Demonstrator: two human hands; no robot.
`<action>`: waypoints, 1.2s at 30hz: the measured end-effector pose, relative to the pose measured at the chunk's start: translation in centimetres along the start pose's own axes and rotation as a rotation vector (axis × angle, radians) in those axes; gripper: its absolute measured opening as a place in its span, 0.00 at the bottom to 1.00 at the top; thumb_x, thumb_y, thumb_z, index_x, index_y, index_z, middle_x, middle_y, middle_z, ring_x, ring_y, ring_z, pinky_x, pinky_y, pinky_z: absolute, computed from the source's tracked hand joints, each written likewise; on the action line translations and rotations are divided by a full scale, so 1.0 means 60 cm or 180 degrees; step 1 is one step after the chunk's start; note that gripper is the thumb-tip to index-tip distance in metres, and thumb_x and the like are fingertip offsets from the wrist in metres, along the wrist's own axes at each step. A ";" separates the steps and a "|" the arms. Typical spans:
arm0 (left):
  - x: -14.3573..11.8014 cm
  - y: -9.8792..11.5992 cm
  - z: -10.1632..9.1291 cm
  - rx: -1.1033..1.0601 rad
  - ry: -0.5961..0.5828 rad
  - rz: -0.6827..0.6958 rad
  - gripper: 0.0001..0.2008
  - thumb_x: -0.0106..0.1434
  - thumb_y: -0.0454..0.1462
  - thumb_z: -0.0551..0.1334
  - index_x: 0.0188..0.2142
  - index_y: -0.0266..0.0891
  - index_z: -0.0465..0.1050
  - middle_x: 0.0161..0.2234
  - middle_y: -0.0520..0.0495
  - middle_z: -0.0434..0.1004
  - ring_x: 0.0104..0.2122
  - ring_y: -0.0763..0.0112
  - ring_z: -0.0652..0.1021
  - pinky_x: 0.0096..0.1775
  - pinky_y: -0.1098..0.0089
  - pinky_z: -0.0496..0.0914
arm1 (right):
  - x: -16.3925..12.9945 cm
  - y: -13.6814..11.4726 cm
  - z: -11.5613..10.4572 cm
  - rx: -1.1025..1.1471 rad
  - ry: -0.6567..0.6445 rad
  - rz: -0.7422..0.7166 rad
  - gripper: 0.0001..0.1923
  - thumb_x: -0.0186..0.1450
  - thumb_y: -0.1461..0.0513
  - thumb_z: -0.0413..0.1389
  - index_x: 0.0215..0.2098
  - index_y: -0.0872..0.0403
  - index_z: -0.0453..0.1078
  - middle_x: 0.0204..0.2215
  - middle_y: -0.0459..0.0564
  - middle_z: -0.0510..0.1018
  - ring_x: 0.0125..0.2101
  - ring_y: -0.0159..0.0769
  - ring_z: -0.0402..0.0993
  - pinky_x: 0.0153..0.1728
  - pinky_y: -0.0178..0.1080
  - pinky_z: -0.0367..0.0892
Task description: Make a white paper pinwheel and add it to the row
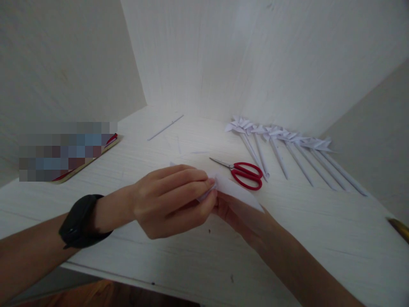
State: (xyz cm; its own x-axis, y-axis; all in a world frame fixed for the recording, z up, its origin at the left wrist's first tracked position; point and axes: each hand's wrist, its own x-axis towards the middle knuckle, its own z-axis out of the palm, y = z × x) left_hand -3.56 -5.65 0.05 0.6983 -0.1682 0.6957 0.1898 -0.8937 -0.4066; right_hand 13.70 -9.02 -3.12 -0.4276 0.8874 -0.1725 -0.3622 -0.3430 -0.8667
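1. The left hand (169,200) is showing bare, with no glove or ring in view.
2. A black watch (81,221) with a wide, matte band is wrapping the left wrist.
3. The right hand (243,217) is showing bare, partly hidden.
4. Both forearms are showing bare, no sleeves reaching them.

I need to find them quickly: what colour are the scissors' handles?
Red, on the scissors lying on the table beyond the hands; the head view shows them clearly.

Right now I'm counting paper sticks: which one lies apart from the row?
The bare thin stick at the back left, without a folded top; the others lie side by side right of the scissors.
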 end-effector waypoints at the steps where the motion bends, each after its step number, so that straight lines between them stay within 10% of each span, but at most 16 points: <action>1: 0.003 0.002 -0.004 -0.0021 -0.0271 -0.0106 0.12 0.65 0.31 0.53 0.34 0.43 0.75 0.35 0.49 0.80 0.38 0.69 0.79 0.39 0.70 0.77 | 0.000 0.002 0.000 0.0050 -0.0023 -0.0018 0.07 0.55 0.60 0.58 0.22 0.54 0.72 0.23 0.48 0.76 0.32 0.34 0.74 0.31 0.34 0.67; 8: 0.017 0.004 -0.017 -0.0216 -0.0572 -0.0254 0.11 0.64 0.30 0.54 0.34 0.40 0.75 0.34 0.46 0.81 0.38 0.68 0.79 0.40 0.70 0.77 | 0.003 0.015 0.002 0.0332 0.0004 -0.0130 0.09 0.58 0.60 0.56 0.22 0.55 0.72 0.21 0.47 0.74 0.28 0.31 0.72 0.30 0.33 0.67; 12: 0.011 0.000 -0.007 -0.0301 0.0206 -0.0479 0.12 0.66 0.32 0.52 0.34 0.39 0.75 0.31 0.46 0.79 0.35 0.70 0.78 0.37 0.73 0.76 | 0.009 0.010 0.008 0.0424 0.0085 -0.0161 0.09 0.60 0.63 0.55 0.22 0.57 0.70 0.19 0.44 0.72 0.20 0.25 0.69 0.26 0.31 0.67; 15: 0.014 0.001 -0.011 -0.0584 -0.0324 -0.1267 0.12 0.66 0.32 0.52 0.37 0.43 0.74 0.34 0.46 0.79 0.37 0.71 0.78 0.37 0.74 0.75 | 0.012 0.003 0.012 0.0483 0.0066 -0.0212 0.10 0.60 0.63 0.55 0.22 0.58 0.70 0.18 0.44 0.72 0.18 0.25 0.70 0.23 0.29 0.66; 36: -0.021 -0.025 0.015 -0.0603 0.0464 -0.1659 0.15 0.63 0.49 0.54 0.38 0.44 0.73 0.33 0.43 0.78 0.34 0.68 0.77 0.34 0.67 0.70 | 0.004 -0.010 0.017 0.0523 -0.0024 -0.0310 0.02 0.60 0.67 0.52 0.29 0.56 0.64 0.15 0.41 0.72 0.16 0.25 0.67 0.19 0.29 0.64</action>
State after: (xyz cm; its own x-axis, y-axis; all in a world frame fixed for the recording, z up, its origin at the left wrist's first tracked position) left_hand -4.11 -3.70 -0.74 0.4408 0.2709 0.8557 0.3472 -0.9306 0.1158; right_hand 12.98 -8.92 -2.19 -0.3899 0.9167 -0.0876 -0.5323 -0.3019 -0.7909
